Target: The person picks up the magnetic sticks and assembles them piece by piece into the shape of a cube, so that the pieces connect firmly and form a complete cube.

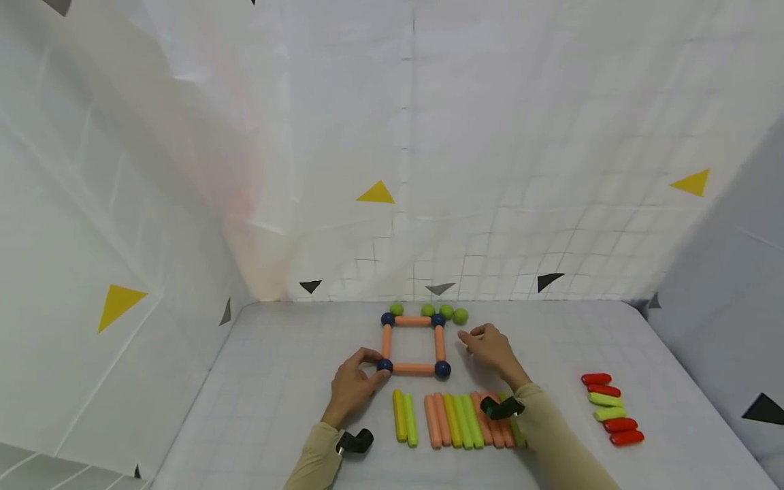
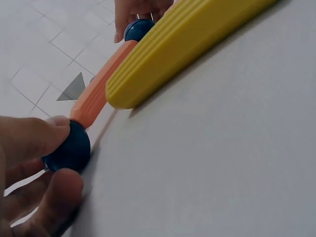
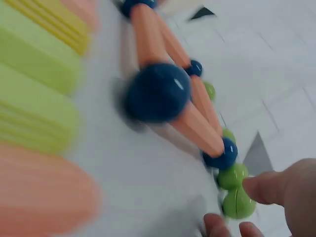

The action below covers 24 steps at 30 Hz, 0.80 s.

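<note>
A flat square of orange rods (image 1: 413, 369) joined by dark blue balls (image 1: 442, 369) lies on the table. My left hand (image 1: 353, 383) pinches the ball at its near left corner (image 2: 74, 148) between thumb and fingers. To the right of the square hovers my right hand (image 1: 490, 347), its thumb and fingers apart with nothing between them. Several green balls (image 1: 461, 316) sit along the square's far side. In the right wrist view, the right thumb (image 3: 269, 187) appears close to the nearest green ball (image 3: 239, 203); whether they touch I cannot tell.
In front of the square lies a row of yellow (image 1: 399, 415), lime (image 1: 467, 422) and orange (image 1: 433, 422) rods, partly covered by the right forearm. Short red (image 1: 626, 437) and lime (image 1: 606, 400) pieces lie at the right. White sheet walls (image 1: 527, 136) enclose the table.
</note>
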{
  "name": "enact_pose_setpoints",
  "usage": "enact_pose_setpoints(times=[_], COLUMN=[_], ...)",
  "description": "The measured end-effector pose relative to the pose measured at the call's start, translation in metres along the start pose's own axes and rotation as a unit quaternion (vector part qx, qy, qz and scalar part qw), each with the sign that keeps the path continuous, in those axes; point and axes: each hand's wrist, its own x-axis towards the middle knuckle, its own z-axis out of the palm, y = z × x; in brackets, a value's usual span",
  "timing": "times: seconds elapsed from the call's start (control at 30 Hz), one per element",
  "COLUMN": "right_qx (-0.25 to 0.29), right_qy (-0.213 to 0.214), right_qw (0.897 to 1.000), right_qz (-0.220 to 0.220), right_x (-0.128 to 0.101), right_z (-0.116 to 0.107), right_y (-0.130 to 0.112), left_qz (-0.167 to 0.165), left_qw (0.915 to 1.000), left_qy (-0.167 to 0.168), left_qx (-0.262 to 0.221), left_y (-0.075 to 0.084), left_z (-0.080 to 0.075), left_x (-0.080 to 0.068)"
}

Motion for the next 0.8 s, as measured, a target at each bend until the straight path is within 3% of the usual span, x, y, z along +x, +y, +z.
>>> enact_pose_setpoints(times=[0.17, 0.27, 0.47, 0.57, 0.67, 0.8], right_qx=[0.077, 0.095, 0.095, 0.073, 0.031, -0.016], right_qy=[0.002, -0.008, -0.006, 0.019, 0.047, 0.023], right_qw=[0.997, 0.995, 0.995, 0.997, 0.994, 0.980], right_qz=[0.026, 0.025, 0.006, -0.029, -0.091, -0.198], right_x=[0.027, 0.035, 0.024, 0.003, -0.026, -0.062], right_z=[-0.004, -0.005, -0.005, -0.002, 0.007, 0.025], right_y=[0.006, 0.008, 0.012, 0.008, 0.000, -0.015], left_qz=[-0.001, 0.007, 0.024, 0.019, 0.018, 0.024], left_qw=[0.9998, 0.9992, 0.9989, 0.9989, 0.9987, 0.9986], left_qy=[-0.005, -0.009, -0.003, -0.005, -0.009, -0.009], left_qx=[-0.020, -0.037, -0.040, -0.044, -0.046, -0.047], left_y=[-0.003, -0.004, -0.005, -0.005, -0.006, -0.009], left_z=[-0.001, -0.002, 0.001, 0.001, 0.001, 0.001], left_x=[-0.001, -0.002, -0.001, 0.000, 0.000, 0.000])
